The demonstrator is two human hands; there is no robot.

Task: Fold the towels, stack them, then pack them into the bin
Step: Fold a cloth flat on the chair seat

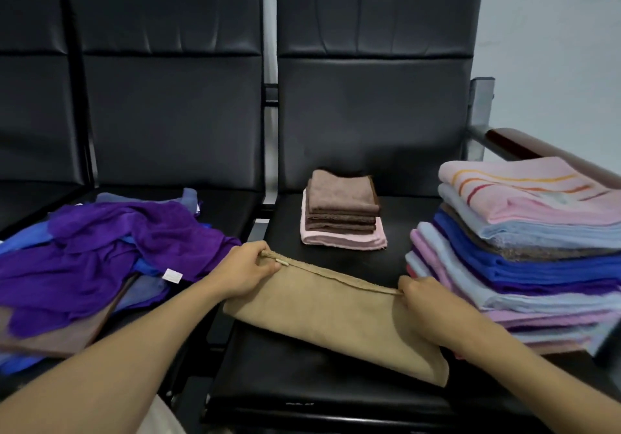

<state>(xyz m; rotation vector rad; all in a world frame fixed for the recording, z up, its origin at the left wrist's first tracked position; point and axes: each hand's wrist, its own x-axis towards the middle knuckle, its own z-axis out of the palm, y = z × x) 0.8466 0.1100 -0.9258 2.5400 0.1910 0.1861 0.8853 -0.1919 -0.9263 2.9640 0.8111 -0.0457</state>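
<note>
Towel (332, 319), tan and folded, lies on the black seat (302, 376) between both hands. I see left hand (245, 272) pinching one far corner, right hand (426, 306) pinching the other. Brown-and-pink stack (342, 212) just beyond them.

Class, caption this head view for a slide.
Left hand and right hand pinch a tan towel on a black seat, between a purple heap and a tall folded stack.

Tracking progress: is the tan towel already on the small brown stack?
No, the tan towel lies on the seat before the small brown stack, its edge pinched by the left hand and right hand.
</note>
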